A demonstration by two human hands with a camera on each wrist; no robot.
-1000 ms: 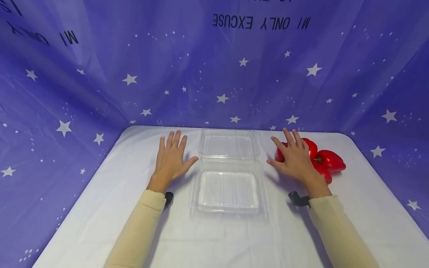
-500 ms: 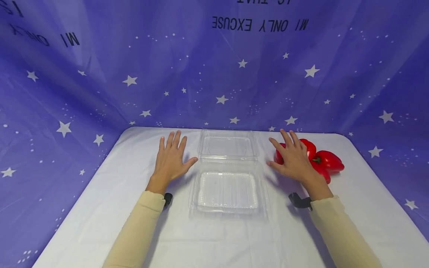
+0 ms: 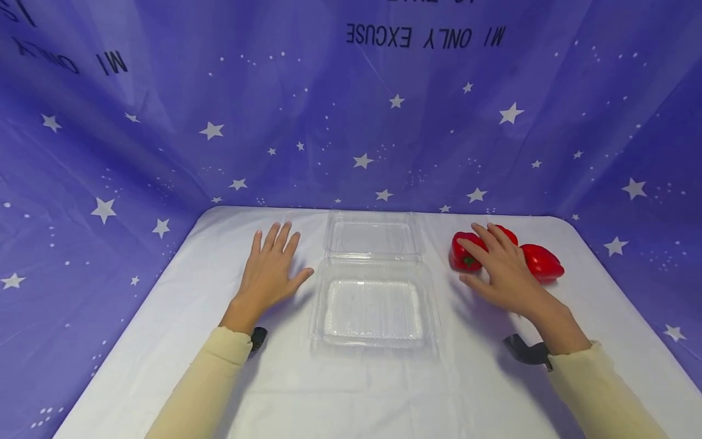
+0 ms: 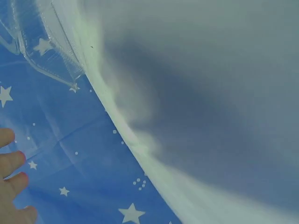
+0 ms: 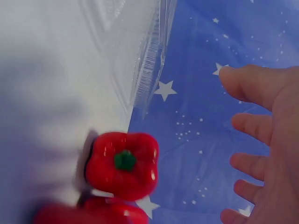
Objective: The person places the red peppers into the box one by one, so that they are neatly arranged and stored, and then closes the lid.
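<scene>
My left hand [image 3: 267,271] hovers over the white table left of a clear plastic clamshell container [image 3: 375,311], fingers spread and holding nothing. The container lies opened flat, its lid [image 3: 373,236] toward the back. On the right, my right hand [image 3: 507,271] is held over a group of red bell peppers, with relaxed fingers and nothing in its grasp. One bell pepper [image 5: 124,163] with a green stem shows whole in the right wrist view. Another bell pepper [image 3: 542,263] sits right of the hand, and the hand partly hides the others.
A white cloth [image 3: 351,396] covers the table. Behind and at both sides hangs a purple-blue curtain [image 3: 307,110] with white stars. Dark wrist-camera mounts [image 3: 526,350] stick out inward from the wrists.
My right hand has drawn back toward the front right, uncovering more of the left bell pepper. The left hand has shifted slightly left and nearer. Container and peppers stay put.
</scene>
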